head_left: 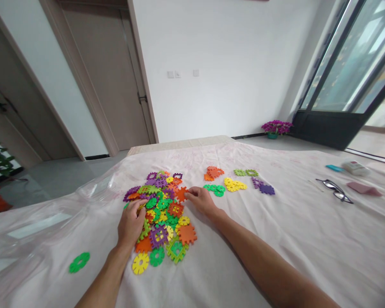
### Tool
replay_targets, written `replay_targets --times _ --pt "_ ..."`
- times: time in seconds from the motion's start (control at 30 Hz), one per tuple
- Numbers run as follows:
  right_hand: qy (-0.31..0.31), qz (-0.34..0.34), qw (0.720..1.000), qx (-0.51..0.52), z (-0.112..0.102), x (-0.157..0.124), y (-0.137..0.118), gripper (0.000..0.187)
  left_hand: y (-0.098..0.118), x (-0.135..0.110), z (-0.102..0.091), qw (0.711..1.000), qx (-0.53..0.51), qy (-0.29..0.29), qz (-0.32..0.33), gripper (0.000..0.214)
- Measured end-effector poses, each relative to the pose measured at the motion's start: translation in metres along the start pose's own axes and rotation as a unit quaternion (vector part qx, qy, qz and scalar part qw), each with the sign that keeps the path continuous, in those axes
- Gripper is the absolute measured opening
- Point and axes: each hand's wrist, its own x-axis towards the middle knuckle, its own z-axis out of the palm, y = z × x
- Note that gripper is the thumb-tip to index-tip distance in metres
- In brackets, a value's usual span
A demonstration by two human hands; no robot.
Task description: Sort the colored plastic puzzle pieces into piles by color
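A heap of flat plastic interlocking pieces [162, 214] in orange, green, yellow and purple lies on a pale pink cloth [276, 239]. My left hand [130, 223] rests on the heap's left side, fingers curled onto a piece I cannot make out. My right hand [202, 200] reaches the heap's right edge and pinches an orange piece [181, 193]. Beyond lie small sorted groups: orange [213, 172], light green [245, 172], dark green [215, 189], yellow [234, 185], purple [263, 186].
A lone green ring piece [79, 262] lies at the left. Glasses [335, 190], a dark red case [363, 188], a teal item [335, 168] and a white box [355, 167] sit at the right. Clear plastic sheet [93, 188] covers the left edge.
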Motion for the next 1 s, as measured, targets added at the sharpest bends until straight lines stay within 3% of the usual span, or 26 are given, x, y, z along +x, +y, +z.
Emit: replay_targets --times 0.1,0.2,0.4,0.53,0.67,0.73,0.8,0.9,1.0 --pt "0.058 0.085 0.992 0.068 -0.008 0.009 0.010 0.028 -0.001 0.000 0.001 1.000 -0.002 0.006 0.003 0.032" --pt "0.126 0.149 0.963 0.187 -0.019 0.016 0.016 0.031 -0.001 0.000 0.001 1.000 -0.003 0.007 0.004 0.032" --pt "0.192 0.171 0.913 0.317 -0.029 0.019 0.022 0.037 -0.001 0.000 0.001 1.000 -0.001 0.000 0.006 0.033" --pt "0.187 0.171 0.919 0.302 -0.024 0.019 0.030 0.050 -0.002 0.000 0.001 1.000 -0.003 0.001 0.004 0.032" --pt "0.185 0.161 0.941 0.235 -0.023 0.020 0.036 0.038 -0.002 0.001 0.001 1.000 -0.004 0.003 0.004 0.032" --pt "0.159 0.147 0.954 0.206 -0.025 0.019 0.035 0.032 -0.002 0.001 0.001 1.000 -0.004 0.004 0.003 0.032" --pt "0.092 0.130 0.970 0.186 -0.029 0.016 0.032 0.032 -0.001 0.000 0.001 1.000 -0.004 0.002 0.003 0.032" --pt "-0.072 0.099 0.981 0.150 -0.034 0.011 0.025 0.035 -0.001 0.000 0.001 1.000 -0.003 -0.004 0.000 0.033" --pt "-0.248 0.067 0.962 0.092 -0.036 0.008 0.016 0.036 -0.001 -0.001 0.001 1.000 -0.004 -0.003 0.001 0.033"
